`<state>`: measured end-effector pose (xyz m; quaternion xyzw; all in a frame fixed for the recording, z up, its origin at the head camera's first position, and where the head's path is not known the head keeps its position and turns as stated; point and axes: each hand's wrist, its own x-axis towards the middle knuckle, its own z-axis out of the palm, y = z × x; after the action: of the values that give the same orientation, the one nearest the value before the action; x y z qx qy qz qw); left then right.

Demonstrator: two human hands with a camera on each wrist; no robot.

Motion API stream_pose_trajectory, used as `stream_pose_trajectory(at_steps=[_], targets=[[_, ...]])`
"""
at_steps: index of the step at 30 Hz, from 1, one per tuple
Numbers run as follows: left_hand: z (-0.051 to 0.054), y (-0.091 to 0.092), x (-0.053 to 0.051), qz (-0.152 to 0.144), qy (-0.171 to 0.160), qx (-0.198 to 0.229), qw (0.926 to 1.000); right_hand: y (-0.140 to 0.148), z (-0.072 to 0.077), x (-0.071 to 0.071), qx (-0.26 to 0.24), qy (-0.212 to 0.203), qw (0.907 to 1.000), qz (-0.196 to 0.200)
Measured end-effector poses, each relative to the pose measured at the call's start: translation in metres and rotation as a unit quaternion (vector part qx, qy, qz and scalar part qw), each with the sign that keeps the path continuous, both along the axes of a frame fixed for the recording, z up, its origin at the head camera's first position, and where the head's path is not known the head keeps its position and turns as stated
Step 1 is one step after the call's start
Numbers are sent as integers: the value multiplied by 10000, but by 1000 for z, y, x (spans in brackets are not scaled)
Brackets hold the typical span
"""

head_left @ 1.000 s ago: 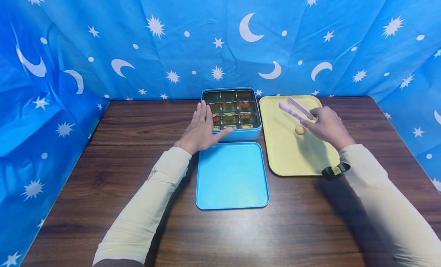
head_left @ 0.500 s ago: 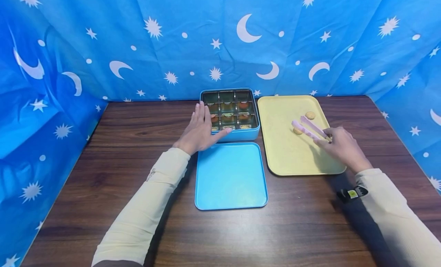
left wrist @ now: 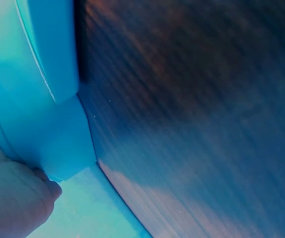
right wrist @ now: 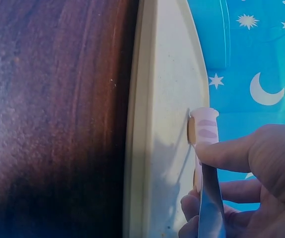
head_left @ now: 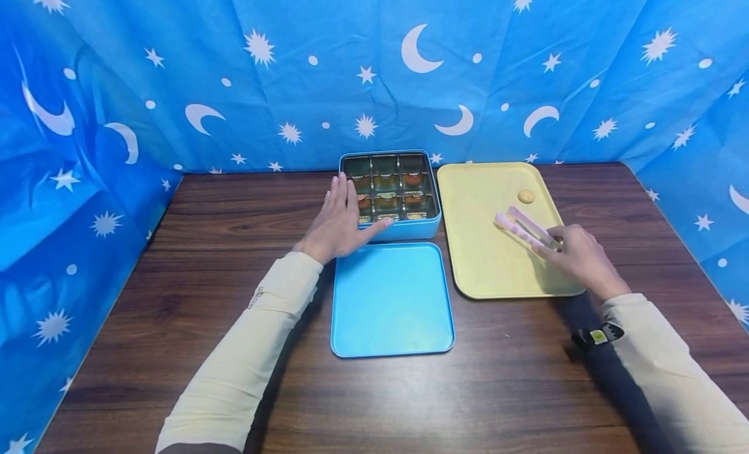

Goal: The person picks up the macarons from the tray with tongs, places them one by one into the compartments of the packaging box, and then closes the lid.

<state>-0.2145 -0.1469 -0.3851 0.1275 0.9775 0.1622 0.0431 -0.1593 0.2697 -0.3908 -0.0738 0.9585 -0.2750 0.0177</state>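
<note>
My right hand point(head_left: 585, 259) grips a pair of pink tongs point(head_left: 519, 231) over the yellow tray point(head_left: 486, 272). One round cookie point(head_left: 526, 196) lies on the tray beyond the tong tips. A second cookie point(right wrist: 191, 130) shows at the tongs' end in the right wrist view; whether the tips pinch it cannot be told, and in the head view the tongs hide it. My left hand point(head_left: 336, 223), fingers straight, rests along the left side of the open blue tin point(head_left: 409, 230), its thumb stretched across the front. Inside the tin are divided compartments, several with food pieces at the bottom.
A blue lid point(head_left: 392, 301) lies flat just in front of the tin. The tray stands right of the tin on the wooden table point(head_left: 234, 200). A blue curtain point(head_left: 328, 70) with moons and stars hangs behind the table and along its sides.
My right hand has drawn back toward the table's front right, and the tong tips have come over the nearer cookie, which is no longer seen from the head. The left hand stays in place.
</note>
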Motion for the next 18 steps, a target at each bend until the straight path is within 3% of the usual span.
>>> stream_pose_trajectory(at_steps=[7,18], targets=[[-1,0,0,-4,14,-10,10000,-1,3,-2,56,47,10000,-15],[0,-1,0,-5,19,-21,10000,-11,22,-15,95,396,9991,100]])
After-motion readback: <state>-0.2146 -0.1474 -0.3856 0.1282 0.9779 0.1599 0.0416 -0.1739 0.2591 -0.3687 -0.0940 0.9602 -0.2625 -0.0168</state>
